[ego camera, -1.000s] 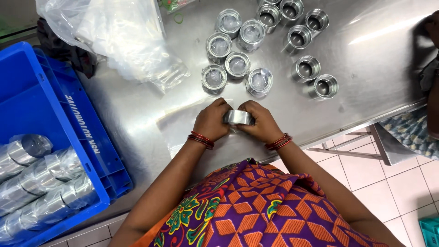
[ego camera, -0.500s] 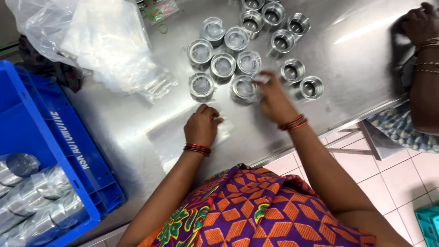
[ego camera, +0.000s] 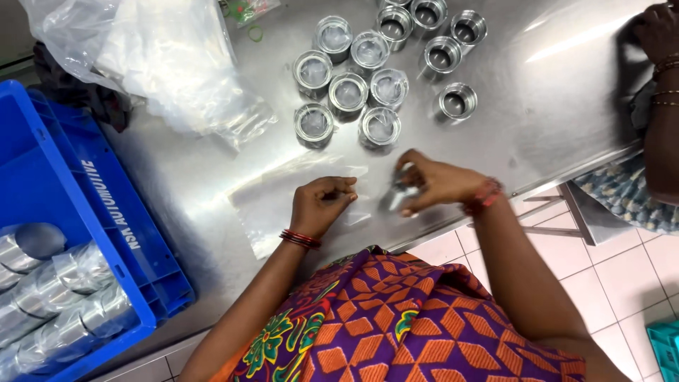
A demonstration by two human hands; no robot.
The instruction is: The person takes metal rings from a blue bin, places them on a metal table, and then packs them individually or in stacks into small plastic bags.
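Observation:
My right hand [ego camera: 438,182] grips a bare shiny metal ring [ego camera: 395,197] just above the steel table [ego camera: 552,106], near its front edge. My left hand [ego camera: 320,206] lies a little to the left of it and pinches the edge of a flat clear plastic bag [ego camera: 283,194] that rests on the table. Behind both hands stands a cluster of several metal rings in clear plastic [ego camera: 348,92]. Several bare metal rings [ego camera: 454,102] stand to the right of and behind that cluster.
A blue crate [ego camera: 64,198] at the left holds several wrapped metal cylinders [ego camera: 56,304]. A heap of clear plastic bags [ego camera: 155,56] lies at the back left. Another person's hand and arm [ego camera: 661,78] rest at the table's right end. Tiled floor [ego camera: 622,283] shows below.
My two hands, first together on a wrapped ring, parted. My right hand set that ring by the cluster, then came back with a bare ring. My left hand now pinches the bag.

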